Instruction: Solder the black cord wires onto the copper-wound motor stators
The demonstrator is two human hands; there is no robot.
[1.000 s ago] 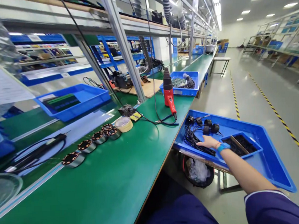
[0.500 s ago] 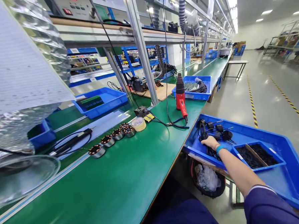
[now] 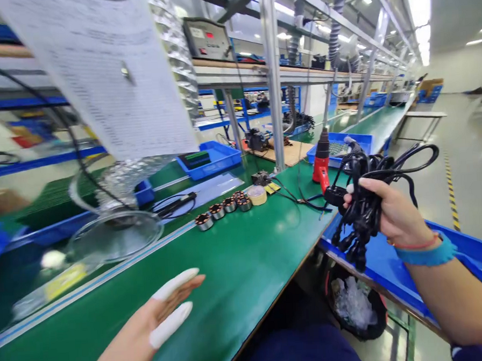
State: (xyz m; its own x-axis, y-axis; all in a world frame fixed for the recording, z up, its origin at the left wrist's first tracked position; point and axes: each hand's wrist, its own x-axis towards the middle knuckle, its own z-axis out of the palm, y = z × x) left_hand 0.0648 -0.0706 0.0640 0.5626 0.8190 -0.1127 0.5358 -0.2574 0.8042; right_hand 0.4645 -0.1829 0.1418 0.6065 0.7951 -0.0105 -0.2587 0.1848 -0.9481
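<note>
A bundle of black cables (image 3: 365,195) with plugs and connectors hangs from my right hand (image 3: 400,212), which is closed round it above the blue bin (image 3: 390,253). Loops of cable stick out to the right. My left hand (image 3: 170,308) is held over the green bench top (image 3: 246,272), thumb and fingers apart, with nothing in it. White covers sit on its thumb and a finger. Beyond it, several motor stators with copper windings (image 3: 217,211) stand in a row beside a roll of tape (image 3: 257,195).
A red heat gun (image 3: 322,160) stands near the bench's right edge, close to the cables. A clear round lamp or hood rim (image 3: 117,235) and a hanging paper sheet (image 3: 110,79) are at left. Below the bench is a waste bin (image 3: 354,304).
My right hand has lifted the black cables up out of the blue bin, towards the bench. My left hand has come into view from the bottom edge. The view has turned left.
</note>
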